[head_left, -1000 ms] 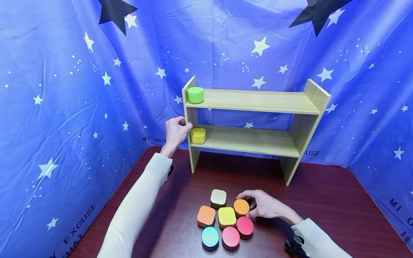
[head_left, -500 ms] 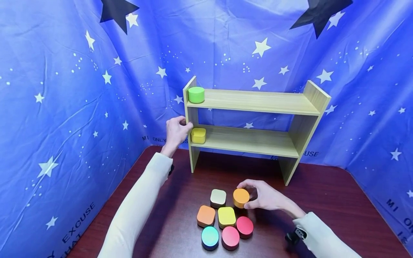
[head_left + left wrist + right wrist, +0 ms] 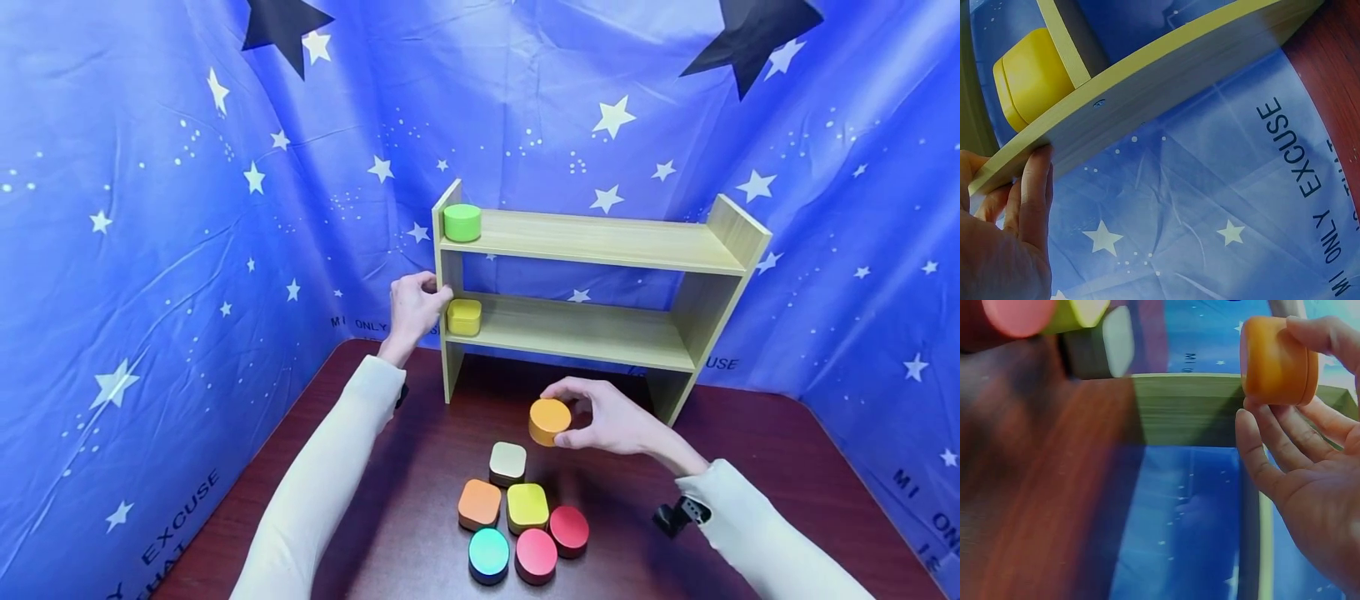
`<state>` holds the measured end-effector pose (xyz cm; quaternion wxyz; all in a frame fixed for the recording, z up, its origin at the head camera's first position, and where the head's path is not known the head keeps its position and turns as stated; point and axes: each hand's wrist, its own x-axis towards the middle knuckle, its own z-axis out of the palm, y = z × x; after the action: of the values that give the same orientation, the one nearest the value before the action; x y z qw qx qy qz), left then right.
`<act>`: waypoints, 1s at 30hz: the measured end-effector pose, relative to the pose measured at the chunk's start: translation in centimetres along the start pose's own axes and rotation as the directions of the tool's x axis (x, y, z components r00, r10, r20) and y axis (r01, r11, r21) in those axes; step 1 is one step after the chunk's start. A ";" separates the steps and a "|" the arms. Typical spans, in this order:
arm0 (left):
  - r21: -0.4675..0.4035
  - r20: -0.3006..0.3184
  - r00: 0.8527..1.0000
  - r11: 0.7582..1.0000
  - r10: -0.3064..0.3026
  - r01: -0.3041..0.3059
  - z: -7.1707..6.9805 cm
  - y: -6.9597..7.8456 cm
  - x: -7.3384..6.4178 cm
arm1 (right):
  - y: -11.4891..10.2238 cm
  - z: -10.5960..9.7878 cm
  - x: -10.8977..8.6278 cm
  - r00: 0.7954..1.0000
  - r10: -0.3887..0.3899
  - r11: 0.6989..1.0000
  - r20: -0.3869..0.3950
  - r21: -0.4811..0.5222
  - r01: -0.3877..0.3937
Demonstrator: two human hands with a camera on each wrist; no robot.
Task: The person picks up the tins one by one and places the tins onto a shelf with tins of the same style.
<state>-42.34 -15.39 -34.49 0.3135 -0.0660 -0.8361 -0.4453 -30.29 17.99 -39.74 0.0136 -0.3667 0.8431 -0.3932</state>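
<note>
My right hand [image 3: 618,419] pinches a round orange tin [image 3: 550,421] between thumb and fingers, held above the table in front of the shelf. In the right wrist view the orange tin [image 3: 1279,360] shows from its side. At the left side panel of the wooden shelf [image 3: 570,327], my left hand [image 3: 415,310] grips the panel's front edge; the left wrist view shows the fingers [image 3: 1035,194] against its outer face. Just right of that hand, a yellow square tin [image 3: 463,317] stands on the lower board. A green round tin [image 3: 462,222] is on the upper board.
On the table lie a cream square tin [image 3: 507,463], an orange square tin [image 3: 479,504], a yellow square tin [image 3: 527,507], a blue round tin [image 3: 488,556] and two red round tins [image 3: 536,556]. Starry blue cloth [image 3: 180,275] hangs around the table.
My right hand has lifted the round orange tin off the table, from beside the other tins, and carried it up and slightly left toward the shelf. The left hand keeps its hold on the panel.
</note>
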 end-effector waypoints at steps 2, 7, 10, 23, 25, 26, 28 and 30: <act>-0.002 -0.001 1.000 1.000 0.006 -0.006 0.0 -0.1 0.0 | -0.7 -0.5 0.7 1.000 -0.001 1.000 -0.005 -0.004 0.001; -0.005 -0.008 0.999 0.999 0.034 -0.034 0.0 -0.4 0.0 | -2.3 -1.7 2.7 1.000 0.011 1.000 -0.008 -0.015 -0.011; -0.005 -0.005 0.999 0.999 0.045 -0.045 0.0 -0.4 0.0 | -3.3 -2.4 3.9 1.000 0.011 1.000 -0.026 -0.022 -0.012; -0.018 -0.028 0.997 0.997 0.075 -0.075 -0.1 -0.4 0.4 | -7.8 -6.7 9.5 0.993 0.012 0.997 -0.114 -0.072 -0.020; -0.019 -0.024 0.998 0.998 0.066 -0.067 -0.1 -0.5 0.4 | -8.3 -7.3 10.2 0.992 0.021 0.996 -0.123 -0.088 -0.032; -0.020 -0.021 0.998 0.998 0.064 -0.064 -0.1 -0.6 0.4 | -8.6 -7.6 10.5 0.992 0.030 0.995 -0.125 -0.096 -0.042; -0.028 -0.011 0.998 0.998 0.060 -0.060 0.0 -0.7 0.3 | -9.0 -8.0 11.0 0.991 0.052 0.993 -0.127 -0.098 -0.064; -0.030 -0.007 0.998 0.998 0.056 -0.056 0.2 -0.8 0.1 | -9.4 -8.4 11.4 0.989 0.079 0.991 -0.127 -0.099 -0.092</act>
<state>-42.86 -15.72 -35.06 0.3273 -0.0926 -0.8261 -0.4492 -35.49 12.34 -24.65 -0.0405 -0.3055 0.8767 -0.3694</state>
